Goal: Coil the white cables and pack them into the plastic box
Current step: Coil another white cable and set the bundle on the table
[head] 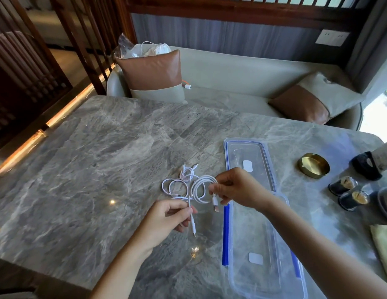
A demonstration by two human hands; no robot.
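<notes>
My right hand [235, 188] pinches a coiled white cable [199, 188] at the coil's right side, just above the marble table; its USB plug [215, 205] hangs below my fingers. My left hand [173, 216] grips the same cable's loose tail [192, 223], whose small plug points down. Two more thin white cables [177, 182] lie loosely looped on the table behind the coil. The clear plastic box [264, 244] with blue clips lies open to the right, under my right forearm. Its clear lid [248, 156] rests beyond it.
A brass ashtray [313, 165], two small dark cups [348, 193] and a black holder [365, 167] stand at the right of the table. A sofa with two cushions [153, 76] sits behind, with a plastic bag of cables [143, 48] on top.
</notes>
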